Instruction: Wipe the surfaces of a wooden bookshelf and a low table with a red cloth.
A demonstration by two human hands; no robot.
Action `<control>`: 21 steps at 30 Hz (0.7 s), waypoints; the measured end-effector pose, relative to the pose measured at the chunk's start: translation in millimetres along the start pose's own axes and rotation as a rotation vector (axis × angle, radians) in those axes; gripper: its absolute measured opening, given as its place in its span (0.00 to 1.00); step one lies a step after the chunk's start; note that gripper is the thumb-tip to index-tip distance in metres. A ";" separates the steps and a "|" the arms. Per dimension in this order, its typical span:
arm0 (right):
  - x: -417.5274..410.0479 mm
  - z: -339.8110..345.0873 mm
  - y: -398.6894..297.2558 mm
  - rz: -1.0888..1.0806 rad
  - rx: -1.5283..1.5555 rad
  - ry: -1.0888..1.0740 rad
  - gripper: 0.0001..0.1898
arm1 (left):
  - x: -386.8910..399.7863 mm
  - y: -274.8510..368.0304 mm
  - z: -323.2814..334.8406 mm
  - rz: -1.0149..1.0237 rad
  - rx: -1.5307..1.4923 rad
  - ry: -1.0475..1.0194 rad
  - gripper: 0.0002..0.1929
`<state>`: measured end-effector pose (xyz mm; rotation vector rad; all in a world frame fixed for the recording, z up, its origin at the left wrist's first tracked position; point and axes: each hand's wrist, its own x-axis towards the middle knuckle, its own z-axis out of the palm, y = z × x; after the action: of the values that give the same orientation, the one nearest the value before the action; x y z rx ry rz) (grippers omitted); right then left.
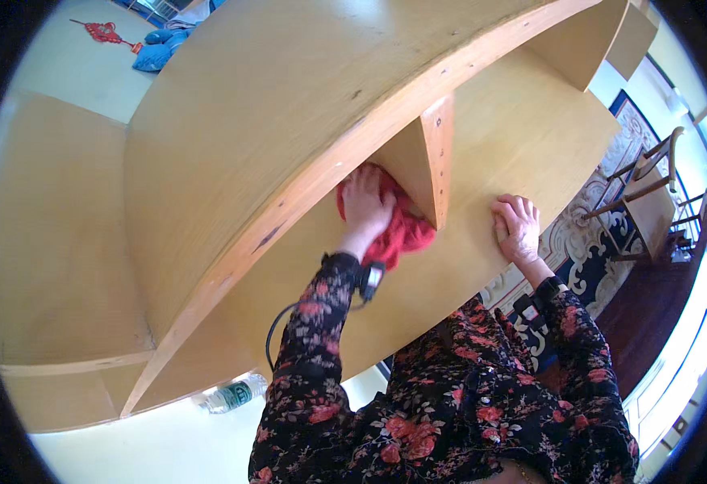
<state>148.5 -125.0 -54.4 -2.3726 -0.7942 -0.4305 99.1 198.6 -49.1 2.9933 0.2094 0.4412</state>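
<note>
My left hand (366, 202) presses on a red cloth (398, 236) that lies bunched on the light wooden desktop (414, 290). Part of the cloth touches the foot of a short upright wooden divider (440, 163), beneath a long curved shelf edge (305, 199). To the right, my right hand (516, 224) rests on the same desktop near its front edge, fingers curled, with nothing visible in it. Shadow under the shelf hides some of the cloth's far side.
The upper shelf (238, 103) overhangs the desktop. A plastic bottle (236, 394) lies beyond the desk's left end. A wooden chair (647, 193) stands on a patterned carpet (577, 260) at right. A red knotted ornament (104, 32) is at upper left.
</note>
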 end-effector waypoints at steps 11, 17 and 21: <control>-2.0 -5.5 4.8 0.043 -0.020 0.013 0.10 | -134.2 -120.1 -71.7 -0.317 0.106 -0.013 0.25; -8.0 -12.5 18.0 0.077 -0.041 -0.008 0.11 | 25.3 -23.0 -42.1 -0.382 -0.080 0.103 0.16; 3.7 5.6 -6.2 0.003 0.044 0.012 0.10 | 41.9 -3.2 11.0 -0.237 0.147 0.419 0.11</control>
<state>148.0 -115.9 -54.3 -2.3283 -0.7862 -0.4217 141.8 207.1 -48.3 2.9216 0.6482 1.0587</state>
